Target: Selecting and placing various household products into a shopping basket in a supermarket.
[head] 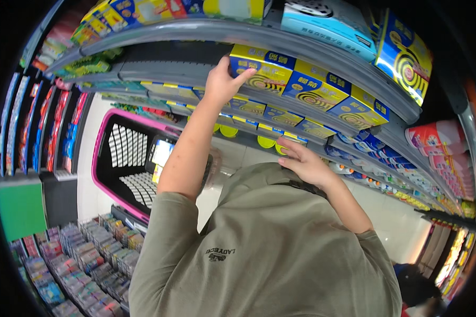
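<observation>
My left hand reaches up to a shelf and grips the left end of a yellow-and-blue mosquito coil box. Its thumb lies on the printed front, while the other fingers pass behind the side, partly hidden. Two similar boxes, a middle coil box and a right coil box, stand in the same row to the right. Near my waist, my right hand hangs in the air with its fingers apart, holding nothing.
A black shopping basket with a pink rim stands at left, some packages inside. Above runs a shelf edge carrying more boxes. Bottles fill shelves at right; a rack of small packets stands at lower left. A person is at lower right.
</observation>
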Available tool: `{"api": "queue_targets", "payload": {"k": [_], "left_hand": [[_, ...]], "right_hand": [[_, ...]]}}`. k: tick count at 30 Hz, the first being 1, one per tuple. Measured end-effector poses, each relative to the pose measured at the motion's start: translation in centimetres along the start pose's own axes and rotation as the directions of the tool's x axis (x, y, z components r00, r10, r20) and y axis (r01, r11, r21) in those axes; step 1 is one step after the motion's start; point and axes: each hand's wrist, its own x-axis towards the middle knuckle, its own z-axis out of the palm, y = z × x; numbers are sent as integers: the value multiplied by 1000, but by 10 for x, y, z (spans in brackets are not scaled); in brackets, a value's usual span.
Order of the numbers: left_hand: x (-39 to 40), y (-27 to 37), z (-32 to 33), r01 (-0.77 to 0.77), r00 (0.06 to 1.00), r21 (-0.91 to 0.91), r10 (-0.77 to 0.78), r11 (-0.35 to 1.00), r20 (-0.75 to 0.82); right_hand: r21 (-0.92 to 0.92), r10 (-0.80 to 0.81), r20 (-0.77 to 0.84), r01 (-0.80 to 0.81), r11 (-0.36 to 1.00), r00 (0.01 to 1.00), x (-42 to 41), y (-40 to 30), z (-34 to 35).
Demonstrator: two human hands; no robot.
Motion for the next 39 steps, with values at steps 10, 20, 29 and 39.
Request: {"api": "queue_targets", "payload": {"k": [10,20,29,39], "left_hand": [[-93,-5,-85,-85,976,117,107,989,-192],[-261,-212,-215,675,694,280,-459,683,-555],[-266,-308,-153,745,421,631,-887,217,-192],[-242,-339,-148,763,446,619,-845,186,-296]], "right_hand": [[40,35,28,-36,999,999,1,5,-10],[-1,101,19,-101,995,995,44,-9,21],[-107,210,-34,-213,971,977,68,-11,52],[-104,344,-239,-376,921,908,67,-17,61]]}}
